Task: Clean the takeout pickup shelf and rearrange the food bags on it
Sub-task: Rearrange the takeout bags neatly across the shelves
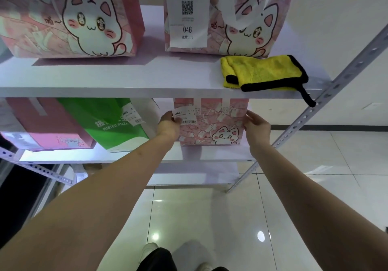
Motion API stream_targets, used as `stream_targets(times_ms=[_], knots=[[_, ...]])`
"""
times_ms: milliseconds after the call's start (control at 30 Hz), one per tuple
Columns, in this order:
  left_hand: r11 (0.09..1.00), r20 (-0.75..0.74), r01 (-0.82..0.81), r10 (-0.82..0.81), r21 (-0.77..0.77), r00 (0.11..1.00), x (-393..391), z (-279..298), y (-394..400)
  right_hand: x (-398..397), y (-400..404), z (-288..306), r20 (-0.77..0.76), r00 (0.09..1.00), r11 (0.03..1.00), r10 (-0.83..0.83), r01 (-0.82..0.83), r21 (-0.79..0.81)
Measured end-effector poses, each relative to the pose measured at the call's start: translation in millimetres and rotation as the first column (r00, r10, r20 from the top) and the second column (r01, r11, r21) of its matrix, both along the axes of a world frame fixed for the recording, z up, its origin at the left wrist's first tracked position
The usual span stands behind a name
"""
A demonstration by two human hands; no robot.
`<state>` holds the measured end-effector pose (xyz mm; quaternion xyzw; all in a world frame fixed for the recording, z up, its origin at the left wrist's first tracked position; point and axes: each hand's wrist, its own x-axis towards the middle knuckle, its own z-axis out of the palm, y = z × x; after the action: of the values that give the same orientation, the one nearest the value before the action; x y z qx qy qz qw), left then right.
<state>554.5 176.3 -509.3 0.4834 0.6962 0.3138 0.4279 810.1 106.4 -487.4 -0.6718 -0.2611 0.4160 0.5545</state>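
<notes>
A small pink cat-print bag (212, 127) stands on the middle shelf (210, 153) at its right end. My left hand (169, 125) grips the bag's left edge by its white label. My right hand (256, 127) grips its right edge. On the upper shelf (126, 77) lies a folded yellow cloth (262, 72) with black trim, beside two large pink cat bags (69, 19) (241, 25), one with a 046 receipt. A green pizza bag (113, 123) and a pink bag (48, 123) lean on the middle shelf's left.
A perforated grey metal upright (327, 98) slants down at the shelf's right end. A lower shelf (189, 176) shows beneath. Glossy white floor tiles (210, 218) spread below, with my shoes (151, 252) at the bottom edge.
</notes>
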Motion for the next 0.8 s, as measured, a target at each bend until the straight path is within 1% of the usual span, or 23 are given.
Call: stream_targets(times_ms=[67, 267, 467, 533, 733, 800], knots=[[1.000, -0.003, 0.005, -0.005, 0.006, 1.000, 1, 7, -4, -1, -5, 3, 0.020, 1.000, 1.000, 0.019, -0.018, -0.009], [1.000, 0.053, -0.017, 0.017, 0.011, 0.998, 1, 26, -15, 0, -18, 14, 0.082, 0.996, 0.996, 0.046, -0.040, -0.078], [0.998, 0.162, -0.042, 0.049, -0.047, 0.985, 4, 48, -29, -7, -34, 32, 0.110, 0.989, 0.992, 0.098, -0.089, -0.083], [0.997, 0.169, -0.044, 0.053, -0.059, 0.984, 5, 55, -37, -10, -40, 33, 0.133, 0.985, 0.991, 0.110, -0.098, -0.090], [1.000, 0.066, -0.018, 0.019, -0.026, 0.998, -3, 68, -75, -39, -62, 36, 0.170, 0.970, 0.977, 0.176, -0.151, -0.148], [1.000, -0.024, 0.026, -0.026, 0.006, 0.999, -12, 70, -94, -56, -72, 37, 0.178, 0.964, 0.973, 0.199, -0.174, -0.150]])
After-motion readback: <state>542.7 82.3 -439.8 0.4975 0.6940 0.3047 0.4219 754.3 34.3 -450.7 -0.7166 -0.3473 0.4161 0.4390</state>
